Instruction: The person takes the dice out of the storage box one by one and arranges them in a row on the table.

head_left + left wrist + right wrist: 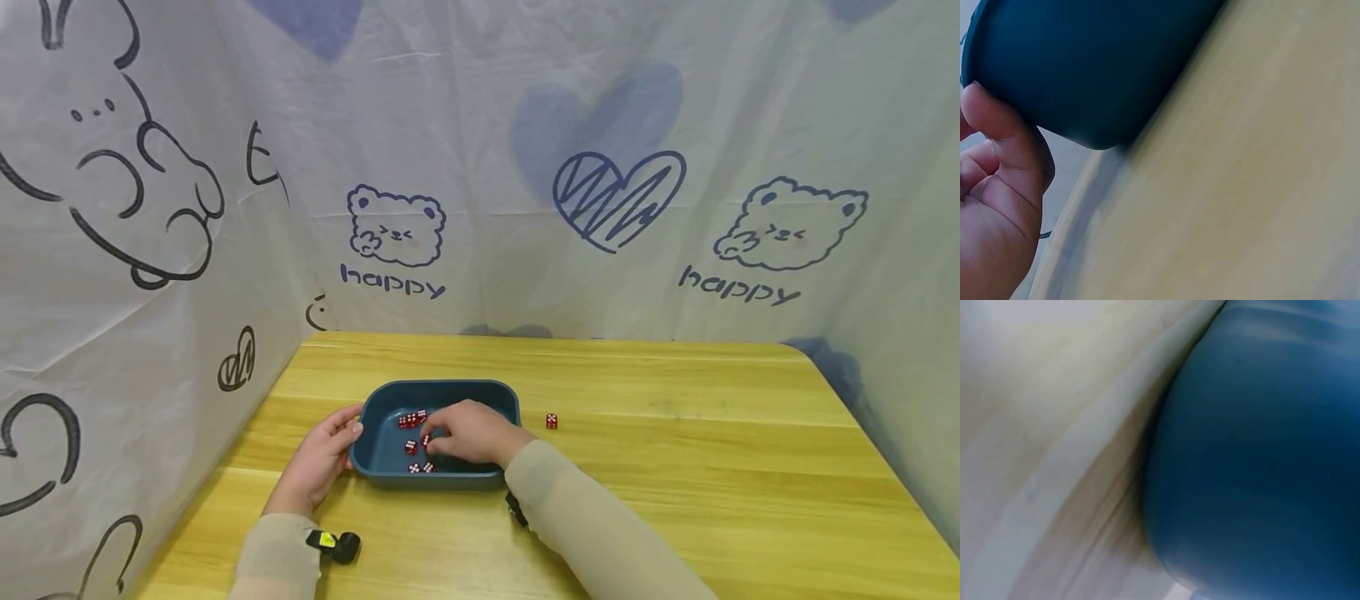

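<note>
A dark blue plastic tray [450,481] with rounded corners stands on the table, several red dice [410,447] with white pips lying inside. At its left end my left hand [324,454] holds the rim; in the left wrist view the thumb [997,119] lies against the tray wall [1104,69]. My right hand [472,432] reaches down into the tray from the right. Its thumb and index finger pinch one red die [426,440], partly covered by the fingers. The right wrist view shows only the tray's outer wall [1260,462], not the hand.
One more red die [552,422] lies on the yellow wood-grain table [675,467], right of the tray. White cloth with drawings [480,167] hangs behind the table and along both sides. A small black camera [345,547] is strapped to the left wrist.
</note>
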Motion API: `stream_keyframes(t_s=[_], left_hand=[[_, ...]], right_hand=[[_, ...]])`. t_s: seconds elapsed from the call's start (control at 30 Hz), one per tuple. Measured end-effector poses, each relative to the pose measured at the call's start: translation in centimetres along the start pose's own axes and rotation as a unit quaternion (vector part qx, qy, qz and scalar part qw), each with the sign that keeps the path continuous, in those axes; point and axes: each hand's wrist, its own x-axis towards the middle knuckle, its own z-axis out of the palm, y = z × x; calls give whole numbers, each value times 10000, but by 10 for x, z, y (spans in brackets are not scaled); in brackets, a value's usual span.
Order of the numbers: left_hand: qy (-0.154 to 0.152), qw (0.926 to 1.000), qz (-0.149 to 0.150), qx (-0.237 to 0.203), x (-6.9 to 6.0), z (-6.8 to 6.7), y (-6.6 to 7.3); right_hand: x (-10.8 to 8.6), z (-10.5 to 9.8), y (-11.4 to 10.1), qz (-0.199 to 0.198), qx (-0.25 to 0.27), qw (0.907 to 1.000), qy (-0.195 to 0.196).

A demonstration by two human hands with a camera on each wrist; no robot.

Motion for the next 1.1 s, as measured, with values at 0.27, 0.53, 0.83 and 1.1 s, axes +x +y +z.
stream_keyframes(t_s=[0.27, 0.53, 0.83, 1.1], left_hand=[[-42, 10000, 19, -24, 0, -1, 0], [-55, 10000, 52, -11, 1, -2, -1], [-28, 10000, 67, -13, 3, -3, -3], [-20, 9999, 143, 34, 2, -2, -5]], right_hand=[[-2, -3, -2, -42, 35, 9999, 144], [-4, -8, -4, -52, 244, 9994, 245], [-11, -21, 0, 2, 433, 9982, 405], [-21, -32, 9, 169, 640, 9965, 504]])
